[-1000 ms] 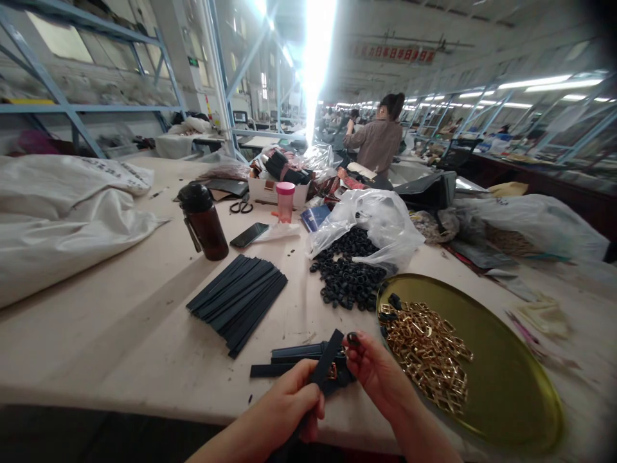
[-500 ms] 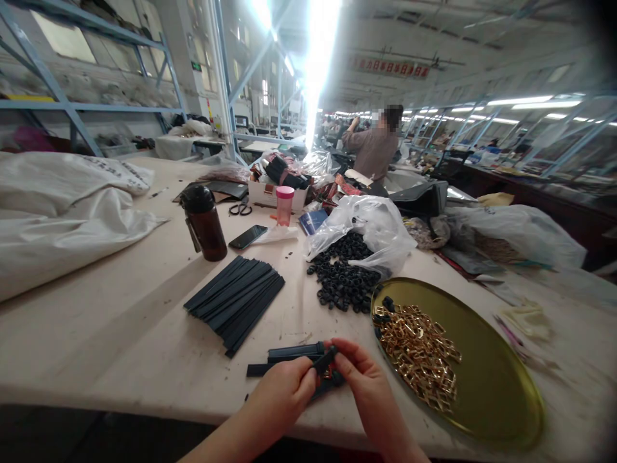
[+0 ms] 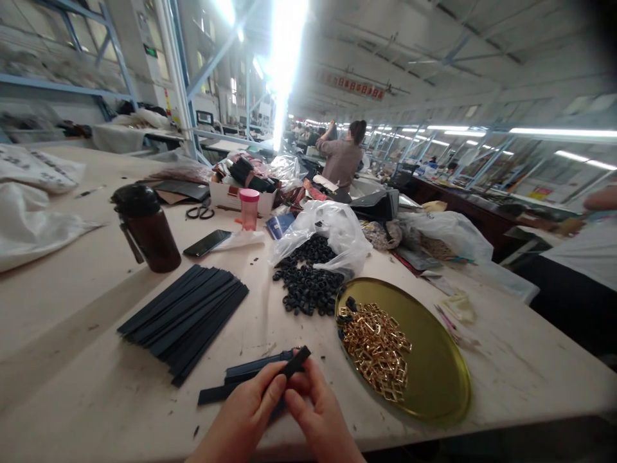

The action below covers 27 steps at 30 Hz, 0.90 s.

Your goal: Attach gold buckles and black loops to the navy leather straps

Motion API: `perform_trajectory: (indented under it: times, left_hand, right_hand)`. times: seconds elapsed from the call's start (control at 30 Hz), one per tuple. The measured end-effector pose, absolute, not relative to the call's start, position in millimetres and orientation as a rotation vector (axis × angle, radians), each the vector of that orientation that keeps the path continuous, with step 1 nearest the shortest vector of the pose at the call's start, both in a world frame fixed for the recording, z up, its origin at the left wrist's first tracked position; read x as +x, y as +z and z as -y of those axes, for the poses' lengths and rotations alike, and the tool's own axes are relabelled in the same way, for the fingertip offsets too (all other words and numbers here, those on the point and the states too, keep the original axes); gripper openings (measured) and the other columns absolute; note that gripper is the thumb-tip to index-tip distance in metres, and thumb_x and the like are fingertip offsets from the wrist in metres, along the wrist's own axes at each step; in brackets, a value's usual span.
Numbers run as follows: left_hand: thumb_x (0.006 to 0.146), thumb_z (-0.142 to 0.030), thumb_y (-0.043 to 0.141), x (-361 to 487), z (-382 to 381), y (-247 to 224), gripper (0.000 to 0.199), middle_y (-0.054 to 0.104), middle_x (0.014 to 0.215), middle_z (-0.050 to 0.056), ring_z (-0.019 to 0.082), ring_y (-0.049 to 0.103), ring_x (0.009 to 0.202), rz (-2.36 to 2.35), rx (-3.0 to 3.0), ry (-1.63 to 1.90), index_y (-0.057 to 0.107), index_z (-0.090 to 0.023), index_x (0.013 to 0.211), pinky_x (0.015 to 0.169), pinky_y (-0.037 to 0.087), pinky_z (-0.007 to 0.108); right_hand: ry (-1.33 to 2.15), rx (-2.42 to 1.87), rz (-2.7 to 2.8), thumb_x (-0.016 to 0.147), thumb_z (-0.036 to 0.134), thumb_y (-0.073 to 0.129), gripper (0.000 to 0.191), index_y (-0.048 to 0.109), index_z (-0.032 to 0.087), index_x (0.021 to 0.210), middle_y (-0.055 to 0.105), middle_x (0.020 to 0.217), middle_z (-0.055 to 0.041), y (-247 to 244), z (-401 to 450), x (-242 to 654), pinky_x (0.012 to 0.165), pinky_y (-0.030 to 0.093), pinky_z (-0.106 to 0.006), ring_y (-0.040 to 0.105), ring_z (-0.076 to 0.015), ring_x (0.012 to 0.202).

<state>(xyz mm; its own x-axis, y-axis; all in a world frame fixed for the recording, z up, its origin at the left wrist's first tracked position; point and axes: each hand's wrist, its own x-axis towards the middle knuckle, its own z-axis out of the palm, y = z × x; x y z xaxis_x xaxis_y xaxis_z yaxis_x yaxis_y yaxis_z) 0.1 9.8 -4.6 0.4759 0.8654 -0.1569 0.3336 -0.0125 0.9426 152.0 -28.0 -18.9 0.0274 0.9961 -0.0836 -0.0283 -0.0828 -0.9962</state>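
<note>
Near the front edge of the table, my left hand (image 3: 253, 402) pinches a dark strap (image 3: 295, 362) between thumb and fingers, its free end pointing up and to the right. My right hand (image 3: 315, 399) is closed against the same strap from the right, fingertips behind and below it; whatever else lies between these fingers is hidden. Under and behind my hands lie several finished-looking dark straps (image 3: 255, 368). To the left is a fanned stack of flat dark strips (image 3: 186, 315). Gold-coloured metal buckles (image 3: 378, 347) are heaped on a round golden tray (image 3: 436, 360) at the right.
Small black loops (image 3: 308, 283) spill from a clear plastic bag (image 3: 340, 228). A dark bottle (image 3: 152, 231), a phone (image 3: 207, 242), scissors (image 3: 200, 211) and a pink-lidded jar (image 3: 249, 209) stand or lie farther back. One person (image 3: 342, 161) stands beyond; another person's torso (image 3: 578, 251) is at right.
The view has swung right, so table items sit farther left. More of the strap's end now sticks up beyond my left thumb, and my right fingers have shifted lower behind it.
</note>
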Motion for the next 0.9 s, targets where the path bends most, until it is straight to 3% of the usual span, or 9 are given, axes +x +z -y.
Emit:
perform_trajectory:
  times: [0.13, 0.2, 0.3, 0.53, 0.77, 0.9]
  left_hand:
    - [0.084, -0.045, 0.037, -1, -13, -4, 0.034, 0.062, 0.079, 0.002, 0.018, 0.055, 0.075, -1.118, 1.543, 0.582, 0.057, -0.018, 0.088, 0.069, 0.041, 0.024]
    - [0.084, -0.045, 0.037, 3, -12, -5, 0.034, 0.058, 0.073, 0.001, 0.017, 0.052, 0.071, -1.115, 1.534, 0.593, 0.056, -0.018, 0.083, 0.065, 0.039, 0.022]
    - [0.084, -0.044, 0.038, 9, -7, -5, 0.032, 0.053, 0.071, -0.001, 0.014, 0.049, 0.068, -1.077, 1.568, 0.562, 0.055, -0.017, 0.080, 0.062, 0.036, 0.021]
    - [0.085, -0.045, 0.031, 7, -1, -5, 0.031, 0.039, 0.051, -0.007, 0.009, 0.033, 0.041, -1.084, 1.483, 0.449, 0.045, -0.019, 0.077, 0.040, 0.026, 0.019]
    - [0.082, -0.035, 0.041, 18, -10, 27, 0.023, 0.050, 0.061, -0.003, 0.011, 0.044, 0.056, -1.033, 1.605, 0.561, 0.053, -0.016, 0.079, 0.053, 0.033, 0.020]
    - [0.076, -0.033, 0.052, 17, -13, 35, 0.021, 0.059, 0.074, 0.000, 0.014, 0.050, 0.069, -1.057, 1.669, 0.555, 0.060, -0.015, 0.084, 0.062, 0.036, 0.022]
  right_hand:
    - [0.516, -1.868, 1.477, 0.078, 0.041, 0.051, 0.022, 0.060, 0.021, 0.077, 0.064, 0.075, -0.0069, -14, 16, 216, 0.067, 0.041, -0.032, 0.058, -0.0225, 0.074]
    - [0.220, -2.148, 1.582, 0.078, 0.038, 0.051, 0.022, 0.057, 0.021, 0.066, 0.062, 0.068, -0.0072, -18, 3, 245, 0.064, 0.038, -0.033, 0.057, -0.0222, 0.066]
    - [0.068, -2.377, 1.643, 0.077, 0.033, 0.051, 0.021, 0.056, 0.020, 0.062, 0.062, 0.065, -0.0101, -30, -13, 265, 0.060, 0.035, -0.032, 0.057, -0.0235, 0.062]
    - [0.146, -2.344, 1.644, 0.078, 0.025, 0.044, 0.017, 0.053, 0.020, 0.065, 0.062, 0.067, -0.0071, -22, -6, 263, 0.055, 0.032, -0.029, 0.056, -0.0201, 0.060]
    - [1.033, -1.660, 1.655, 0.079, 0.029, 0.048, 0.013, 0.052, 0.020, 0.071, 0.055, 0.063, 0.0014, 15, 18, 219, 0.055, 0.037, -0.024, 0.050, -0.0144, 0.060]
    - [1.106, -1.491, 1.743, 0.079, 0.026, 0.050, 0.012, 0.059, 0.019, 0.082, 0.061, 0.071, -0.0010, 19, 20, 190, 0.060, 0.040, -0.025, 0.054, -0.0156, 0.066]
